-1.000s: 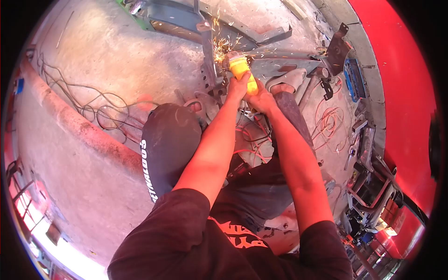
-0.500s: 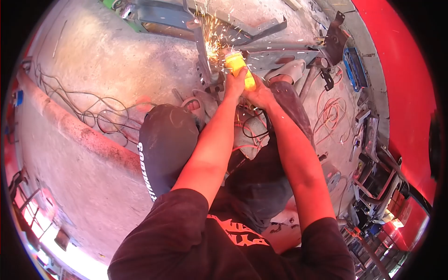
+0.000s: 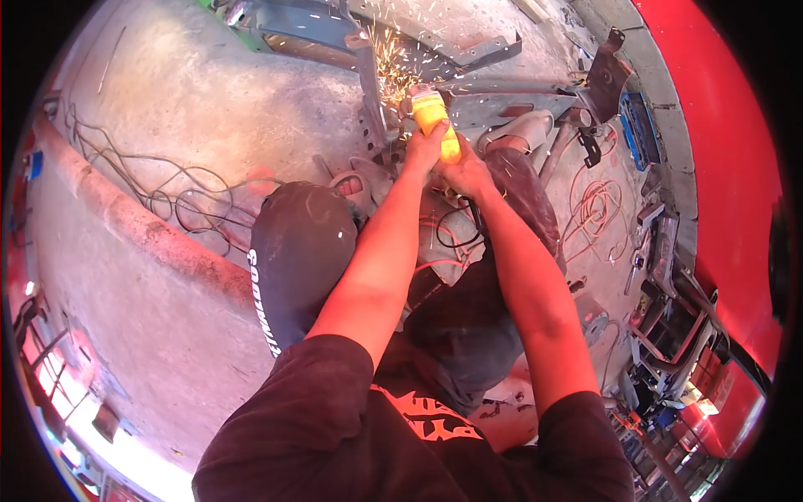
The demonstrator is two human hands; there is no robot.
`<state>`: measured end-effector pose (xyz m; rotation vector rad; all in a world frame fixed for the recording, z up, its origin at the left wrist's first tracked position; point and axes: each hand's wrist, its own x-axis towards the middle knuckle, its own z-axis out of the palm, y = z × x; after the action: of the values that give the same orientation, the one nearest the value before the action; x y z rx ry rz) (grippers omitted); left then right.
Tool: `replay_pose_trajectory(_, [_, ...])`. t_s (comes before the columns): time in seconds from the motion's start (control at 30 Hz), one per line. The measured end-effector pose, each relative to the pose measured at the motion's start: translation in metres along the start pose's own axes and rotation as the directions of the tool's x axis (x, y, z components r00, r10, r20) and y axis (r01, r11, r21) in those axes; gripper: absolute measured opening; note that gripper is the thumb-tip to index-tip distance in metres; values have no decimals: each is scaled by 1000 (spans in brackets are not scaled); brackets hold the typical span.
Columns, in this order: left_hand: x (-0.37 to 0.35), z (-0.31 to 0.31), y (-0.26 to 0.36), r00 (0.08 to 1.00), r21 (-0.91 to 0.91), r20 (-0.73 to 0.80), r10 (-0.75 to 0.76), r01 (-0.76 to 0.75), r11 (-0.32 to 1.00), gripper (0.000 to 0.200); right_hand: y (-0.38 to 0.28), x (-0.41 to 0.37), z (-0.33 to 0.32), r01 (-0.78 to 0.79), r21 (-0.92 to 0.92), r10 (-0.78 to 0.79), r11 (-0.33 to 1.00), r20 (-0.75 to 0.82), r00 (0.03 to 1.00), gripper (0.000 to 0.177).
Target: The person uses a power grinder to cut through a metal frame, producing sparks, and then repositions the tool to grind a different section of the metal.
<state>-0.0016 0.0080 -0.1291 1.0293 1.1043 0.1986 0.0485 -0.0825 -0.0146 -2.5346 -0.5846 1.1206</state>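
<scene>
A yellow angle grinder (image 3: 432,115) is in both my hands, its head against or very near the metal frame (image 3: 370,88). My left hand (image 3: 425,147) closes around the grinder's body from the left. Lower down, my right hand (image 3: 468,174) wraps the rear end, and a black cord (image 3: 475,219) hangs below it. Orange sparks (image 3: 391,69) spray up and away from the grinder's head. The disc itself is hidden by the head and the glare. Angled steel pieces (image 3: 493,54) of the frame reach to the right beyond the grinder.
My shoes (image 3: 527,130) are close to the frame. A long rusty pipe (image 3: 142,226) lies on the concrete at left beside tangled cables (image 3: 184,197). An orange cord (image 3: 595,209) coils at right, near a blue case (image 3: 640,130) and scrap metal (image 3: 665,251).
The spray of sparks is smaller and dimmer. The grinder and frame appear slightly lower and farther right in view, as does the whole floor. Both hands keep their hold.
</scene>
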Motion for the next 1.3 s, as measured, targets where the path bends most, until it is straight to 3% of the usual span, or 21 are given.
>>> replay_pose_trajectory(0.03, [-4,2,3,999,63,-38,-12,14,998,78,3,0,0,-10,1,10,1000,-9,1000,107])
replay_pose_trajectory(0.13, [-9,0,6,1000,20,-1,-8,8,1000,76,6,2,-4,38,-58,-37,998,11,999,108])
replay_pose_trajectory(0.23, [4,2,-5,998,-115,50,38,-32,993,75,7,9,5,38,8,-38,999,2,999,108])
replay_pose_trajectory(0.33, [5,5,-11,998,-192,67,1,11,981,74,-10,-8,-9,9,-62,-9,998,-1,1000,108])
replay_pose_trajectory(0.43, [4,2,-12,1000,-170,25,15,-11,985,74,-4,1,-1,37,-124,-40,992,-27,999,107])
replay_pose_trajectory(0.63, [13,-7,-9,996,-17,86,17,-16,1000,82,-6,0,3,-4,-11,4,1000,-7,1000,105])
replay_pose_trajectory(0.93, [24,7,-26,999,-56,43,20,-18,998,89,0,2,2,-34,-56,32,998,-26,999,105])
replay_pose_trajectory(1.03, [7,0,-11,999,-20,38,2,-1,1000,89,3,5,0,36,-35,-36,999,6,999,105])
replay_pose_trajectory(1.13, [15,0,-15,996,-65,64,57,-53,996,87,-4,-1,0,-3,-23,2,1000,-10,1000,106])
replay_pose_trajectory(1.3, [-10,4,3,1000,-12,4,9,-9,1000,74,10,4,-1,14,-49,-15,999,-10,1000,107])
